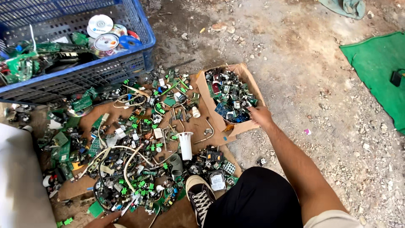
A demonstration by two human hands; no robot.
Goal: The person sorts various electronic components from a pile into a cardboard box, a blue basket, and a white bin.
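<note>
My right hand (260, 115) reaches forward and rests on the near right edge of a small cardboard box (209, 99) filled with circuit boards and small electronic parts; whether it holds anything is hidden. Only the fingers of my left hand (105, 220) show at the bottom edge, touching the scrap pile (135, 156) of green boards, connectors and pale cables spread on a cardboard sheet (198, 128). A white plastic tube (185, 145) stands in the pile. My black sneaker (200, 196) is planted at the pile's near edge.
A blue plastic crate (143, 40) at the back left holds discs and green boards. A green mat (375, 71) with a small black object lies at the right on gravelly dirt ground. A white surface (19, 185) fills the lower left.
</note>
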